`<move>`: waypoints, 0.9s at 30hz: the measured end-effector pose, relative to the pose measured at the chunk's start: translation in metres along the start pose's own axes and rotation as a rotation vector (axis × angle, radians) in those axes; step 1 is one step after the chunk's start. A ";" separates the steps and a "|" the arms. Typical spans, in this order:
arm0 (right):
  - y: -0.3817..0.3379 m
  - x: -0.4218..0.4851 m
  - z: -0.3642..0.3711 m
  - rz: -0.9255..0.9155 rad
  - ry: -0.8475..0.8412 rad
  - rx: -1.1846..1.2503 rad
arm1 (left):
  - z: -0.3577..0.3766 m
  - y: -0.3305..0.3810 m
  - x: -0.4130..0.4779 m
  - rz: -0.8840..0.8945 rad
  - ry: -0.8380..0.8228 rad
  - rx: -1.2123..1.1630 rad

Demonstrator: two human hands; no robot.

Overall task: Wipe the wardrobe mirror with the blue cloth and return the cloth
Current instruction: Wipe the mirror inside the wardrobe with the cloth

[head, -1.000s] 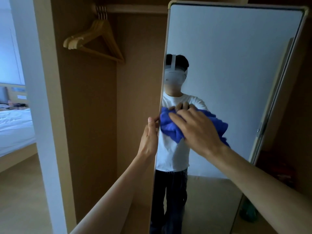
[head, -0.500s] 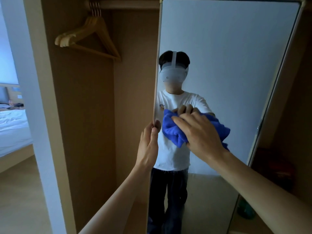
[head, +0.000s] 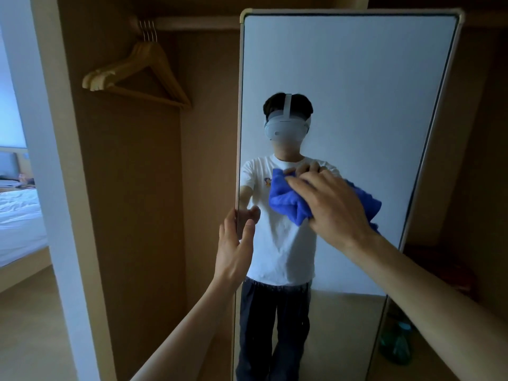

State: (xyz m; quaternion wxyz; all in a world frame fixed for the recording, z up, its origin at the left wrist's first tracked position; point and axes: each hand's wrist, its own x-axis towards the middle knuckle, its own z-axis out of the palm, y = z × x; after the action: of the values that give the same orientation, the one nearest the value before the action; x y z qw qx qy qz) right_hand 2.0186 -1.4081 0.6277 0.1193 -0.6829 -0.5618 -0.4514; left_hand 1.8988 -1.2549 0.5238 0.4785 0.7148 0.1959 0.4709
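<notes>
1. Right now the wardrobe mirror (head: 357, 92) stands upright and fills the view from 12 o'clock round to 5 o'clock, its pale frame rounded at the top corners.
2. The blue cloth (head: 286, 204) is bunched up against the glass near the mirror's middle, a little toward its 9 o'clock side.
3. The right hand (head: 338, 210) lies over the cloth, fingers bent across its top fold, grasping it and holding it flat to the glass. Blue shows past the hand at 9 o'clock and at 3 o'clock.
4. The left hand (head: 233, 254) is at the mirror's left edge, toward 7 o'clock from the cloth and apart from it. It pinches the edge, with the thumb on the front of the glass and the fingers behind the frame.
5. Reflected in the glass is a person in a white T-shirt, dark trousers and a headset, with both hands mirrored.
6. Wooden hangers (head: 143, 72) hang on the rail (head: 198, 23) at 11 o'clock, inside the wardrobe.
7. A bed (head: 19, 215) with white sheets shows at the 9 o'clock edge.
8. A teal thing (head: 395, 345) sits low at 4 o'clock, beside the mirror's frame, too dim to identify.
</notes>
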 end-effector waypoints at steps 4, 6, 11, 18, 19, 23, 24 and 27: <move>0.017 0.016 -0.019 0.015 0.069 -0.013 | 0.005 0.003 -0.004 -0.024 0.041 0.068; 0.019 0.015 -0.022 0.001 0.063 -0.011 | 0.010 0.001 -0.008 -0.025 0.063 0.090; 0.017 -0.006 -0.009 -0.001 0.018 0.004 | 0.017 -0.001 -0.010 -0.038 0.108 0.094; 0.008 -0.060 0.022 -0.060 -0.107 0.071 | 0.023 -0.006 -0.012 -0.043 0.123 0.152; 0.008 -0.066 0.024 -0.069 -0.126 0.084 | 0.024 -0.006 -0.013 -0.044 0.127 0.163; 0.012 -0.072 0.020 -0.079 -0.174 0.090 | 0.030 -0.006 -0.017 -0.050 0.145 0.197; 0.014 -0.069 0.017 -0.074 -0.183 0.104 | 0.031 -0.006 -0.018 -0.062 0.149 0.203; 0.028 -0.059 0.004 -0.046 -0.155 0.131 | 0.034 -0.007 -0.022 -0.089 0.164 0.225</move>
State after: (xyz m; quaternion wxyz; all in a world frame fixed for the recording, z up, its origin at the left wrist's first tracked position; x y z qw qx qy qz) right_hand 2.0475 -1.4537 0.5903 0.1095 -0.6935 -0.6132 -0.3620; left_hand 1.9190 -1.2847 0.5034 0.3981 0.7135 0.3173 0.4814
